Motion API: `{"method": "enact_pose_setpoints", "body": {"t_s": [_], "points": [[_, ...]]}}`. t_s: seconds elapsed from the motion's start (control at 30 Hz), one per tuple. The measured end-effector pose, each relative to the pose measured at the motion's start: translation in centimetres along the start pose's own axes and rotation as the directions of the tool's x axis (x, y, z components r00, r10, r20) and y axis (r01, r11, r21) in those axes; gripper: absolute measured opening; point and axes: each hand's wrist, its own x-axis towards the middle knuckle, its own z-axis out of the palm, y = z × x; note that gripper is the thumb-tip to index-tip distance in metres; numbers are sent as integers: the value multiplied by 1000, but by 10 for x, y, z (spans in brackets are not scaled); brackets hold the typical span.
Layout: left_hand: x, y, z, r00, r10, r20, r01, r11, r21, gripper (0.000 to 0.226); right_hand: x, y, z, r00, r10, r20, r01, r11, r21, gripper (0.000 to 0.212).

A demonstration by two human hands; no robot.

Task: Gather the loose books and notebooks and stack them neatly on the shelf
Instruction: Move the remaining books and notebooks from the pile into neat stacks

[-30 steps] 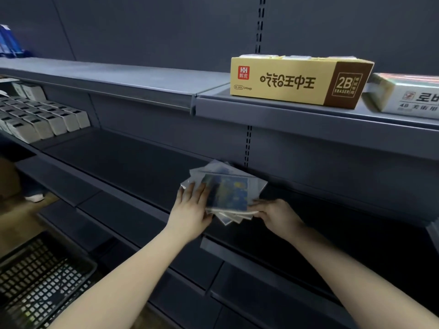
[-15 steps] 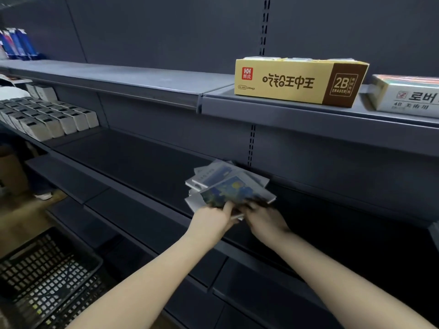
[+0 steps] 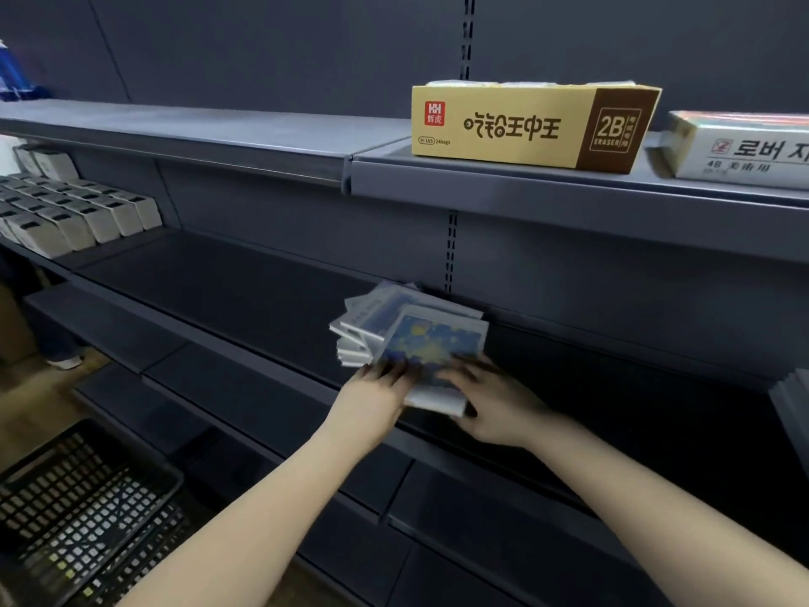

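Dark grey metal shelving fills my head camera view. On the middle shelf (image 3: 219,291), close to the back panel, lies an untidy stack of notebooks (image 3: 367,326), its pale covers fanned out at different angles. The top notebook (image 3: 433,348) has a blue cover with yellow patches and sits askew, overhanging the stack toward me.

Both hands meet at its near edge. My left hand (image 3: 372,400) has its fingers laid over the near-left part of the cover; motion blur hides whether they curl round the edge, so I cannot tell its grip. My right hand (image 3: 494,409) pinches the near-right corner, fingers on the cover and thumb at the edge.

On the upper shelf (image 3: 219,133) stands a yellow eraser box (image 3: 503,124) marked 2B, with a white box (image 3: 740,146) just beside it. Rows of small white boxes (image 3: 74,212) sit far left. A black plastic basket (image 3: 74,497) rests on the floor at lower left.
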Motion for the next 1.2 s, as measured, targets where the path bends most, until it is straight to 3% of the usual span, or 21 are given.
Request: {"method": "enact_pose_setpoints", "body": {"t_s": [0.13,0.27,0.43,0.53,0.77,0.93,1.2], "points": [[10,10,2,997,69,-38,-67,997,48,53,-13,-15,6,1000,6,8,-5,1000,-29,54],[19,26,1,999,36,-22,-35,999,22,45,-16,-20,16,991,133,23,-129,981,-143,52],[22,41,6,997,72,-11,-72,997,10,65,-33,-11,19,985,103,-136,-131,968,-216,49],[26,55,14,981,172,-90,-172,985,13,35,-55,3,18,974,56,-221,-107,969,-223,51],[51,114,25,950,290,-119,-295,955,-34,35,-119,36,17,941,115,-317,-199,948,-247,52],[67,166,29,930,364,-59,-368,920,-137,74,-174,58,8,912,199,-358,-312,904,-292,42],[105,260,16,838,526,-146,-545,818,-185,77,-261,80,-16,792,307,-528,-531,773,-347,33]]}}
